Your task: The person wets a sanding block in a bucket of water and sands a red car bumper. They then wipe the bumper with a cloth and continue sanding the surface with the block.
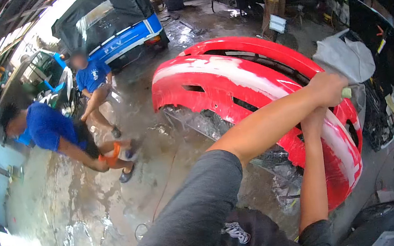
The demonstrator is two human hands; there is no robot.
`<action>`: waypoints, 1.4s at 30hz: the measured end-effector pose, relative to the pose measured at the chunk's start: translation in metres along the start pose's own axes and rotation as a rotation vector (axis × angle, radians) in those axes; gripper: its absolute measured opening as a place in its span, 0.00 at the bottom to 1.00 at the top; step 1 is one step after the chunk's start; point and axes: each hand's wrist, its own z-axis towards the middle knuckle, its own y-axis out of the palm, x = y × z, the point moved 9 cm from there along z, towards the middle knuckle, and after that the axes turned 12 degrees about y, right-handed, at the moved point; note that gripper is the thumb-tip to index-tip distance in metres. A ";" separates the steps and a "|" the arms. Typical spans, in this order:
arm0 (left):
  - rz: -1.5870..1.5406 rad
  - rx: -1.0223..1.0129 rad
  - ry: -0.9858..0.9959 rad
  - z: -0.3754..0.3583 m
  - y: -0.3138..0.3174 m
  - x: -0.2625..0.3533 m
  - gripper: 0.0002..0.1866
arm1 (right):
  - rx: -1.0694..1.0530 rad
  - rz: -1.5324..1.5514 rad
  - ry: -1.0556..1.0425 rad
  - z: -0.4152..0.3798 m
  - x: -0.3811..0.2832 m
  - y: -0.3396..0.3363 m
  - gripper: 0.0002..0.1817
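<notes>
A large red car bumper with whitish patches along its face lies across a support in front of me. My left hand is closed over its upper edge at the right, and a small pale green piece sticks out of the fist. Just below it, my right hand overlaps the left wrist in this view, its fingers mostly hidden. Beyond the hands, a grey sheet is draped near the bumper's far side.
Two people in blue shirts are at the left, one bent over holding an orange cloth, one seated. Behind them stands a blue and black vehicle. Wet concrete floor carries a thin red cord. Gas cylinders stand behind the bumper.
</notes>
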 end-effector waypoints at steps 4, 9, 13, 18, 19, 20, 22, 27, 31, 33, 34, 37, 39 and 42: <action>0.013 0.060 -0.018 -0.028 -0.029 -0.028 0.20 | 0.002 -0.172 0.047 0.002 0.008 -0.026 0.29; 0.042 0.042 -0.184 -0.111 -0.070 -0.142 0.28 | 0.098 -0.269 0.242 0.003 0.052 -0.055 0.28; -0.015 0.129 -0.323 -0.152 -0.085 -0.164 0.41 | 0.050 -0.260 0.071 0.017 -0.062 0.033 0.25; -0.008 0.251 -0.330 -0.150 -0.068 -0.174 0.36 | 0.152 -0.211 0.044 0.021 -0.041 0.013 0.24; -0.016 0.244 -0.332 -0.149 -0.071 -0.171 0.34 | 0.208 -0.284 0.165 0.027 -0.014 -0.010 0.25; 0.020 0.269 -0.329 -0.148 -0.071 -0.172 0.32 | 0.279 -0.301 0.246 0.034 0.010 -0.029 0.25; 0.005 0.243 -0.322 -0.145 -0.073 -0.169 0.31 | 0.413 -0.522 0.217 0.036 0.011 -0.031 0.22; 0.080 0.102 -0.384 -0.142 -0.078 -0.166 0.32 | 0.319 -0.306 0.106 0.006 -0.065 0.028 0.19; 0.078 0.087 -0.382 -0.142 -0.075 -0.168 0.33 | 0.454 -0.393 0.330 0.034 0.030 -0.057 0.20; 0.103 0.076 -0.386 -0.140 -0.074 -0.165 0.34 | 0.414 -0.374 0.500 0.025 0.005 -0.052 0.19; 0.120 0.081 -0.385 -0.140 -0.075 -0.163 0.34 | 0.358 -0.458 0.369 0.020 -0.014 -0.024 0.20; 0.113 0.076 -0.389 -0.140 -0.076 -0.166 0.34 | 0.388 -0.393 0.111 -0.011 -0.061 0.023 0.20; 0.058 0.081 -0.367 -0.143 -0.076 -0.167 0.33 | 0.378 -0.407 0.056 -0.003 -0.049 0.000 0.19; 0.089 0.073 -0.354 -0.142 -0.076 -0.163 0.33 | 0.494 -0.364 0.421 0.006 0.007 -0.052 0.19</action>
